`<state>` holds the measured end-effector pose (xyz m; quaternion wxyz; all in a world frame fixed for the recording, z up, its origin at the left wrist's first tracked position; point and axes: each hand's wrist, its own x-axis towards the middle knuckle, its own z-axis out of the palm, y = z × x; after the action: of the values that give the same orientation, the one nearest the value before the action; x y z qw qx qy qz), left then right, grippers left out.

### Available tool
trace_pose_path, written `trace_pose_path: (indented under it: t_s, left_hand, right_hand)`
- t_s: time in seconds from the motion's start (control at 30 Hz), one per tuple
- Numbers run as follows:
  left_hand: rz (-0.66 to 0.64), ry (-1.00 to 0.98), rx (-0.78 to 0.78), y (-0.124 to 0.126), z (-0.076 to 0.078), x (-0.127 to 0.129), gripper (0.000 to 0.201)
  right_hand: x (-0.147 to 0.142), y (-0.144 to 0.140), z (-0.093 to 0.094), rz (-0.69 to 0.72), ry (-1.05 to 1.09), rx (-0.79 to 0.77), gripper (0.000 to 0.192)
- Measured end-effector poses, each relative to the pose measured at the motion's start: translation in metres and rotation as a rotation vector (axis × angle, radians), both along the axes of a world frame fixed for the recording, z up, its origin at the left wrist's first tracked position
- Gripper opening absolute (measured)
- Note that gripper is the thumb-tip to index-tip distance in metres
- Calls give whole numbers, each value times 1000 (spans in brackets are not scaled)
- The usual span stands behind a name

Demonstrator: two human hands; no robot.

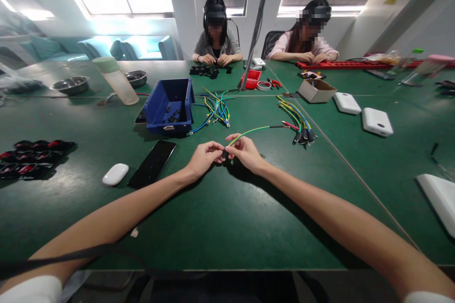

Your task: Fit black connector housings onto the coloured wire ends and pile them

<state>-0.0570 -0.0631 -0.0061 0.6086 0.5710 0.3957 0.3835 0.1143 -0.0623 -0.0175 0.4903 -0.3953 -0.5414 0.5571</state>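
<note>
Left hand (203,156) and right hand (244,150) pinch shut on a thin yellow-green wire (250,131). It curves over the matte green table (227,218). Beside lies a blue plastic bin (169,104).

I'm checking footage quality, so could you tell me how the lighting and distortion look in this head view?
Head view: the windows are blown out with glare; the wide lens bows the green table edges; both hands, left hand and right hand, on the yellow-green wire, are sharp, casting soft shadows.
</note>
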Motion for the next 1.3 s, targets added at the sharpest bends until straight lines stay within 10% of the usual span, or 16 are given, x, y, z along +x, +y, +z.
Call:
trace_pose_path:
  t_s: [1.3]
  left_hand:
    - [-22, 10, 72, -3, -2, -5, 27]
  right_hand:
    - [1, -3, -6, 25, -88, 84, 37]
